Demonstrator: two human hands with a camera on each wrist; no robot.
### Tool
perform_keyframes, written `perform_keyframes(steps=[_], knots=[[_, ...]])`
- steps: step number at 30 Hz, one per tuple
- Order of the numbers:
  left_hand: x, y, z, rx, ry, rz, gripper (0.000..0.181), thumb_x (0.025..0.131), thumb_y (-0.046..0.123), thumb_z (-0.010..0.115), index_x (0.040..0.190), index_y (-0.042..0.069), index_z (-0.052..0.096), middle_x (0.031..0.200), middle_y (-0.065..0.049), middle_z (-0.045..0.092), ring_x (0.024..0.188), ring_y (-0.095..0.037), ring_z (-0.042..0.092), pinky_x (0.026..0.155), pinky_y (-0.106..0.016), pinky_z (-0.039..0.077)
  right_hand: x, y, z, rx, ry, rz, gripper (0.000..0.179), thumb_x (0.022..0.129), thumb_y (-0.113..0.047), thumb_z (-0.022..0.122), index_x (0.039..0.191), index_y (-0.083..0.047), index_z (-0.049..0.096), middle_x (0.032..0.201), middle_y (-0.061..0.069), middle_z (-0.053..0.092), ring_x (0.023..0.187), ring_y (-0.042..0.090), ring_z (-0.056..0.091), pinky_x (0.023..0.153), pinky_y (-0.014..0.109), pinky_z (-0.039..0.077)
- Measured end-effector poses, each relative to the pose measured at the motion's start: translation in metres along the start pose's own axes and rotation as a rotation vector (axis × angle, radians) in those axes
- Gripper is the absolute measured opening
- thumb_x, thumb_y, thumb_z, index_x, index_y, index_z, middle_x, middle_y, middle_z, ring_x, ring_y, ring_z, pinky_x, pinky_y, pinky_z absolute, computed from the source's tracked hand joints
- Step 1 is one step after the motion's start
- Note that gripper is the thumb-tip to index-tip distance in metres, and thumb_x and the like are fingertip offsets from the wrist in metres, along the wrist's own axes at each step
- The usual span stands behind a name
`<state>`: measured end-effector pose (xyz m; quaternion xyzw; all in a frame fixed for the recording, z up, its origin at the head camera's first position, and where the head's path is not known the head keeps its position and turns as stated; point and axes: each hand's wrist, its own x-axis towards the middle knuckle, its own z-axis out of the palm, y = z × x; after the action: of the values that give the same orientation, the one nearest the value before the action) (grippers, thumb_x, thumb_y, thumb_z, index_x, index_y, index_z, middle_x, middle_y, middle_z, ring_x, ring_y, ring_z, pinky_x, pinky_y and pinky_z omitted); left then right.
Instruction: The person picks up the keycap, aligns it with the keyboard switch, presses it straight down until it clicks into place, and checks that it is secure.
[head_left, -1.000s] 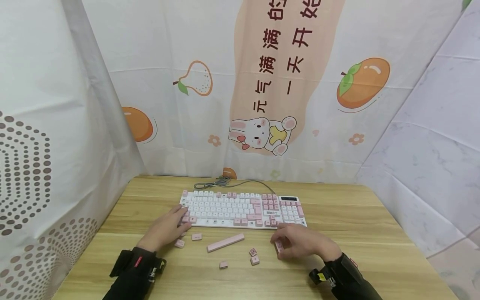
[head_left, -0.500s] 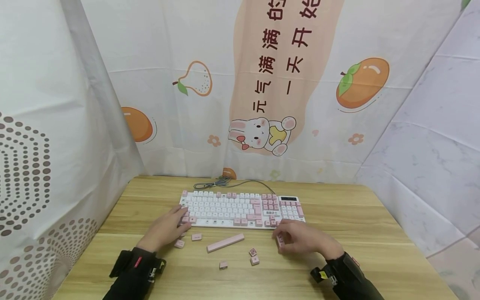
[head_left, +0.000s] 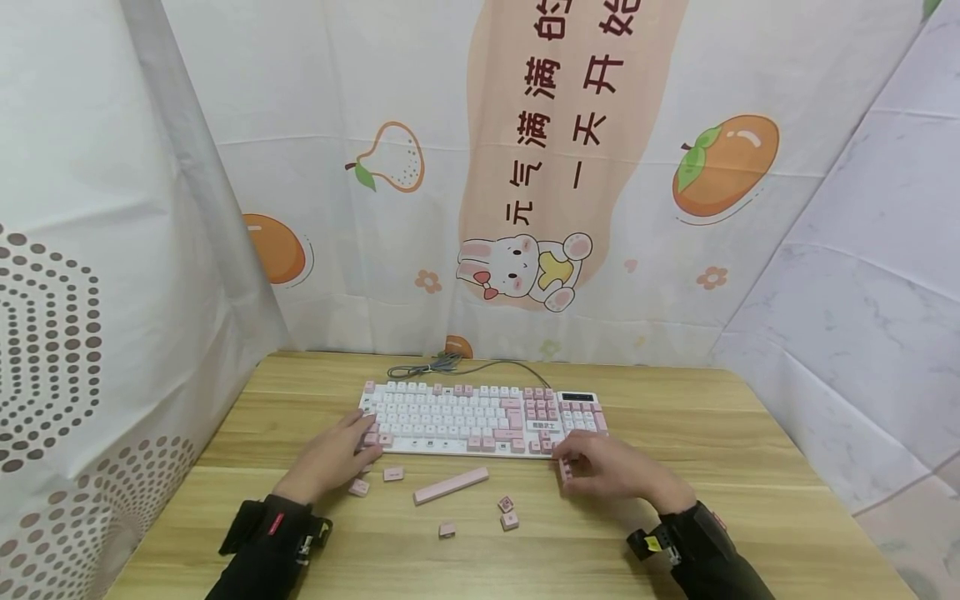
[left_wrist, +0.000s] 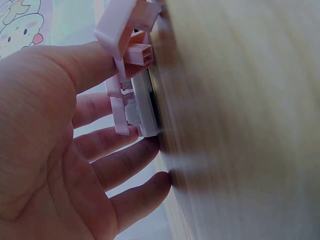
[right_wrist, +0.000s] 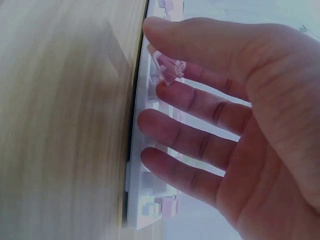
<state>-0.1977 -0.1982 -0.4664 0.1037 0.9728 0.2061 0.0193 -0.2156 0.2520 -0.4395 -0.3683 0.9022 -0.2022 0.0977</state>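
Observation:
A white and pink keyboard (head_left: 442, 417) lies on the wooden table, some of its key positions bare. My left hand (head_left: 330, 458) rests at its left end, fingers along the side edge and thumb near the front corner. Pink keycaps (left_wrist: 116, 27) show close to that thumb in the left wrist view. At the keyboard's front right, my right hand (head_left: 611, 471) pinches a pink keycap (head_left: 566, 471) between thumb and fingers. The right wrist view shows this keycap's hollow underside (right_wrist: 169, 67); the thumb covers part of it.
In front of the keyboard lie a long pink spacebar (head_left: 450, 486) and several loose pink keycaps (head_left: 510, 521). A coiled grey cable (head_left: 420, 367) sits behind it. Printed cloth (head_left: 360, 267) hangs at the table's (head_left: 675, 417) back edge.
My right hand has shifted slightly right and toward the keyboard, carrying the pink keycap, which has turned in the grip. My left hand stays in place.

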Motion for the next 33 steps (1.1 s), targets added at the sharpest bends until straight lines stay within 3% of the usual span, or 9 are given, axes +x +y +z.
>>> perform_keyframes(steps=[15,22,33], knots=[[0.001,-0.002,0.001,-0.013,-0.001,0.002,0.06,0.099,0.032,0.066,0.147,-0.001,0.05,0.152,-0.03,0.042,0.138,-0.048,0.042,0.11,-0.063,0.037,-0.001,0.005,-0.003,-0.017,0.041,-0.005,0.032,0.09,-0.021,0.078,0.119,-0.01,0.069,0.111,-0.005,0.068,0.095,0.011,0.063,0.084,0.035,0.057],[0.0,-0.001,0.0,-0.004,-0.002,0.002,0.06,0.099,0.032,0.067,0.146,-0.001,0.05,0.151,-0.03,0.042,0.138,-0.048,0.042,0.11,-0.063,0.037,-0.003,0.009,-0.004,-0.049,0.11,-0.022,0.037,0.087,-0.021,0.08,0.119,-0.007,0.068,0.111,0.0,0.069,0.09,0.013,0.064,0.078,0.031,0.057],[0.0,-0.001,-0.001,-0.008,0.007,0.008,0.06,0.099,0.031,0.067,0.145,-0.003,0.05,0.15,-0.031,0.042,0.137,-0.048,0.042,0.11,-0.063,0.036,-0.005,0.016,-0.006,-0.093,0.177,0.059,0.039,0.087,-0.012,0.077,0.123,-0.003,0.066,0.115,0.007,0.069,0.089,0.017,0.064,0.075,0.031,0.056]])
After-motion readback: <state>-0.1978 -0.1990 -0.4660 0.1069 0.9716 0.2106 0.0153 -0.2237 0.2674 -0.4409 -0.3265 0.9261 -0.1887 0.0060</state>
